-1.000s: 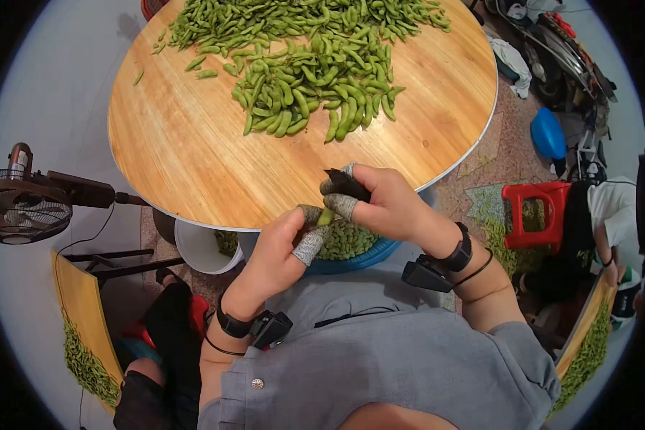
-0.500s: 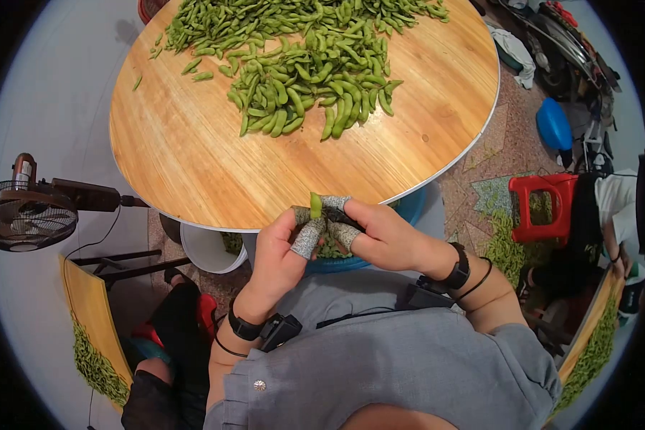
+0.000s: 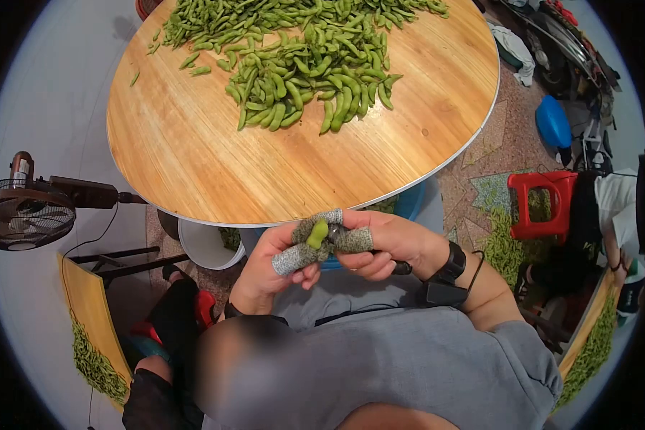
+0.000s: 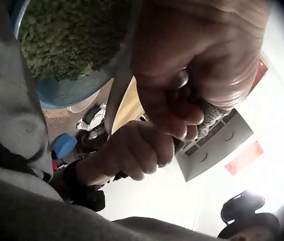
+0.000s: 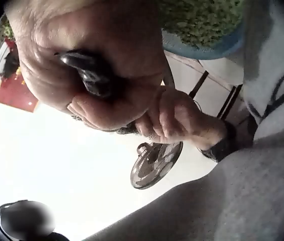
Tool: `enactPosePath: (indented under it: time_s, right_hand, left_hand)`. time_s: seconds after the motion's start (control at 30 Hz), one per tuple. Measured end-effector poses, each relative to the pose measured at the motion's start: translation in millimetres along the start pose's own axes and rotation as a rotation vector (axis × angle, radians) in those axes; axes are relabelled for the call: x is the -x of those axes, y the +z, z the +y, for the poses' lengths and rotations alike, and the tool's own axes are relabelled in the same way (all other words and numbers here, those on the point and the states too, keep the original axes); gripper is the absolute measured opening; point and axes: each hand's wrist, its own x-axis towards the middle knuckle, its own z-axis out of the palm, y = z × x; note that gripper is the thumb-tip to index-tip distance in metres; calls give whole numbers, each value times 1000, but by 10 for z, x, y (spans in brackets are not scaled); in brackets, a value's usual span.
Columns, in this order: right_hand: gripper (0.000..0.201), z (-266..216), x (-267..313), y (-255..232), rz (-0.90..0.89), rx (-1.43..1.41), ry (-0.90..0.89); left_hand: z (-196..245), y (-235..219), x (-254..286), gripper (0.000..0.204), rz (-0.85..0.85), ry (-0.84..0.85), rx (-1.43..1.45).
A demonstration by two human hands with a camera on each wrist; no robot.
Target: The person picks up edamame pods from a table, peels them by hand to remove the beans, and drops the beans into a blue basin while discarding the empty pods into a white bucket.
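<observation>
1. While you sit at the round wooden table (image 3: pixel 193 158), your left hand (image 3: pixel 276 259) pinches a green pod (image 3: pixel 317 233) in its cloth-covered fingertips, just below the table's near edge.
2. Your right hand (image 3: pixel 380 244) pinches the same pod from the other side and curls round a dark tool handle (image 5: pixel 89 73).
3. Under both hands sits a blue bowl (image 4: pixel 64 93) of shelled beans.
4. Your pile of pods (image 3: pixel 301 64) lies well apart, across the table.

Green edamame pod (image 3: pixel 317 233), upright, pinched between fingers (image 3: pixel 291 258).
</observation>
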Motion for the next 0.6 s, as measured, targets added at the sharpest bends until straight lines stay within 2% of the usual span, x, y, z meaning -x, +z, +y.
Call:
enactPosePath:
  time_s: [0.07,0.13,0.17,0.23,0.27,0.37,0.4,0.47,0.5,0.57,0.6]
  right_hand:
    - [31,-9,-10,-4,-22,-32,16]
    - [36,-26,-28,51,234,49,-53]
    - [36,-15,-46,58,234,51,-51]
    - [35,36,-87,72,281,101,-99]
    - [35,41,-99,74,278,100,-99]
    - [35,64,-120,63,313,188,-126]
    - [35,86,-118,43,301,245,-151]
    - [34,104,-87,0,294,297,-173]
    - [34,98,-58,-29,282,373,-160]
    - [33,111,-23,-77,270,447,-145]
    - [31,132,-14,-107,355,634,-290]
  left_hand:
    - [-18,62,-52,12,102,59,-136]
    - [-51,125,-93,14,204,111,-268]
    - [-63,144,-107,14,205,113,-266]
    - [-89,152,-114,17,397,689,-1231]
    - [-150,110,-137,20,413,804,-1349]
    - [-137,93,-161,14,425,850,-1392]
    - [-149,90,-147,14,421,851,-1392]
    - [-199,88,-89,13,363,322,-675]
    - [-223,86,-80,13,361,318,-674]
    - [-259,79,-74,8,291,139,-284]
    - [-235,92,-80,8,290,138,-282]
